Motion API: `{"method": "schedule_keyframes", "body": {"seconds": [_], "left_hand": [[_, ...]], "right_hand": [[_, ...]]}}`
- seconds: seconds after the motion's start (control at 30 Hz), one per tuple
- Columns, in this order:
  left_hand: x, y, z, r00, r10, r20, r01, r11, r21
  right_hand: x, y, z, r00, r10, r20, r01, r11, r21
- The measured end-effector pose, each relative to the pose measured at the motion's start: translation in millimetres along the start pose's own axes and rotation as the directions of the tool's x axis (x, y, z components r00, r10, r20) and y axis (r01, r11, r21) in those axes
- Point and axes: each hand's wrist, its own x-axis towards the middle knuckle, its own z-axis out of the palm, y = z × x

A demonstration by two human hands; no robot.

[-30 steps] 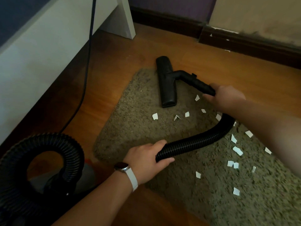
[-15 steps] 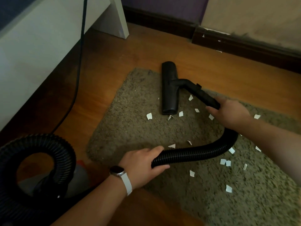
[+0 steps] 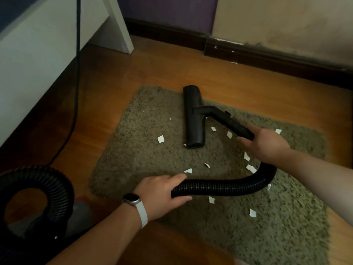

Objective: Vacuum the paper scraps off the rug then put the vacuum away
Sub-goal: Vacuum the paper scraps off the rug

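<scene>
A shaggy olive rug [image 3: 145, 131] lies on the wooden floor with several white paper scraps [image 3: 160, 139] scattered over it. The black floor nozzle [image 3: 193, 121] rests flat on the rug's far part. My right hand [image 3: 267, 144] grips the rigid tube just behind the nozzle. My left hand [image 3: 162, 194], with a white-strapped watch on the wrist, grips the ribbed black hose [image 3: 229, 185], which curves between both hands. The hose loops again at the lower left [image 3: 47, 180] over the vacuum body [image 3: 80, 213], which is mostly hidden.
A white furniture panel and leg [image 3: 116, 27] stand at the left. A black power cord [image 3: 77, 83] hangs down along it to the floor. A dark skirting board [image 3: 267, 56] runs along the far wall. Bare wooden floor [image 3: 133, 69] surrounds the rug.
The nozzle has slid toward me across the rug, passing over scraps near its near end. Both hands kept their hold on tube and hose.
</scene>
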Motion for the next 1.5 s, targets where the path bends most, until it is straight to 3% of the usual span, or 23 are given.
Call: {"method": "schedule_keyframes", "body": {"seconds": [0.2,0.43,0.73,0.87,1.1,1.5], "left_hand": [[0,8,0,1.0,0.021,-0.001,-0.021,1.0,0.014],[-14,3,1,1.0,0.018,0.006,-0.018,1.0,0.001],[-33,-6,4,0.999,-0.002,0.039,0.002,1.0,0.0],[-34,-6,5,1.0,-0.022,0.011,0.022,0.999,-0.03],[-21,-2,-2,1.0,-0.025,-0.014,0.024,0.999,-0.037],[-29,-4,4,1.0,-0.018,0.024,0.019,0.999,-0.05]], "right_hand": [[-8,8,1,0.999,-0.048,-0.011,0.048,0.998,0.033],[2,-23,5,0.976,-0.214,0.025,0.216,0.972,-0.096],[21,-85,19,0.865,-0.485,0.13,0.498,0.795,-0.347],[26,-90,13,0.87,-0.474,0.134,0.488,0.795,-0.359],[23,-48,1,0.962,-0.265,0.063,0.272,0.922,-0.277],[20,-78,1,0.936,-0.34,0.086,0.347,0.86,-0.374]]}}
